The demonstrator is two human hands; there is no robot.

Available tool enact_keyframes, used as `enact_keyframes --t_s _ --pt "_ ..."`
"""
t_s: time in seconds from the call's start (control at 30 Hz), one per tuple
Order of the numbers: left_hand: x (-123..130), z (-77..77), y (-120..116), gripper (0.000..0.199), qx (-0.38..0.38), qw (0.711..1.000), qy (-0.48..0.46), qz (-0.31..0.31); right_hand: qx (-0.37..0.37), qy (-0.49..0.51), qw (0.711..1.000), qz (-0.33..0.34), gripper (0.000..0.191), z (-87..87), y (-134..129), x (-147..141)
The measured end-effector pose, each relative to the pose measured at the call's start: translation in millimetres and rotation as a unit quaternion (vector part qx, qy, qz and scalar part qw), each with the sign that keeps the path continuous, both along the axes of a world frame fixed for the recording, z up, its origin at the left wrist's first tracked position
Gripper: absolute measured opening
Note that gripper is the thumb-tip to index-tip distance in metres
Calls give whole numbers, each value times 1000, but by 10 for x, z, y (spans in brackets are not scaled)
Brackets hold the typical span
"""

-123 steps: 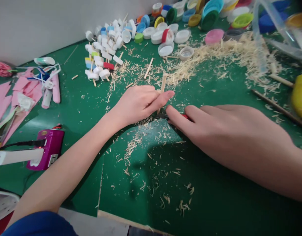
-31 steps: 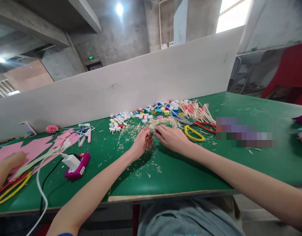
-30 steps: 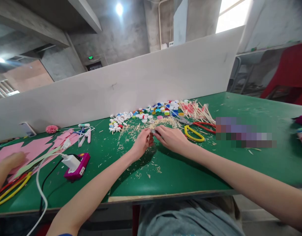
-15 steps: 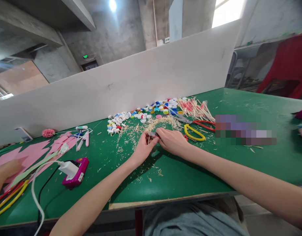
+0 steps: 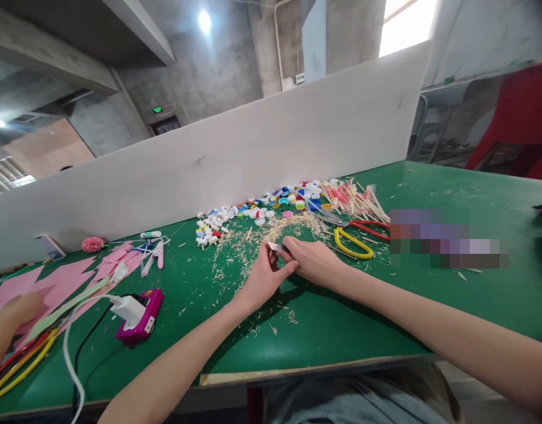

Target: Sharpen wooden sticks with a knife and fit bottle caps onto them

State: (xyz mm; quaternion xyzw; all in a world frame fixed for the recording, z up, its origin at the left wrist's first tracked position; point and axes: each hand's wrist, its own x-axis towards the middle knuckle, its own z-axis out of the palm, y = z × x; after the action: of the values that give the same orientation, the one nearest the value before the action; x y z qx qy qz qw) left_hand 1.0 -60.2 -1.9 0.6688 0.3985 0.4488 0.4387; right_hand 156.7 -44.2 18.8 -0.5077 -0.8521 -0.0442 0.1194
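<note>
My left hand (image 5: 265, 275) and my right hand (image 5: 313, 259) meet over the green table (image 5: 341, 324), fingers closed close together. Between their fingertips shows a small, flat, pale-grey, blade-like piece (image 5: 273, 246), pinched by my right hand. What my left fingers hold is mostly hidden. Thin wood shavings (image 5: 235, 253) lie scattered around and beneath both hands, with a denser heap (image 5: 301, 222) just beyond them. Right of my right hand rest scissors (image 5: 354, 244) with red and yellow handles, their metal blades toward the back.
Bottle caps (image 5: 215, 221) and wooden sticks (image 5: 359, 200) lie along the white partition (image 5: 253, 153). On the left are a magenta power strip (image 5: 141, 321) with a white charger, pink paper (image 5: 63, 282), a glue gun (image 5: 151, 259), a pink flower (image 5: 93, 244), a phone (image 5: 50, 247) and another person's hand (image 5: 23, 309).
My left thumb has stretched out toward my right hand, and the pale flat piece between my fingers has turned to show a lighter face. The whole view has shifted slightly.
</note>
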Motion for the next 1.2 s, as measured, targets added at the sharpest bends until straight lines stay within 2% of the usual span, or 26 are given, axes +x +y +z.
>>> enact_keyframes --t_s 0.17,0.57,0.83,1.2 --pt "-7 15 -1 45 9 1000 16 5 -6 -4 1000 6 34 -23 13 9" --pt "-39 -3 29 46 11 993 90 74 16 -35 999 -29 36 -61 -29 -41" --pt "-27 2 27 45 10 993 90 82 44 -66 995 -64 36 -61 -78 -75" --pt "-42 -30 62 43 8 992 100 81 44 -75 989 -120 38 -134 -111 -121"
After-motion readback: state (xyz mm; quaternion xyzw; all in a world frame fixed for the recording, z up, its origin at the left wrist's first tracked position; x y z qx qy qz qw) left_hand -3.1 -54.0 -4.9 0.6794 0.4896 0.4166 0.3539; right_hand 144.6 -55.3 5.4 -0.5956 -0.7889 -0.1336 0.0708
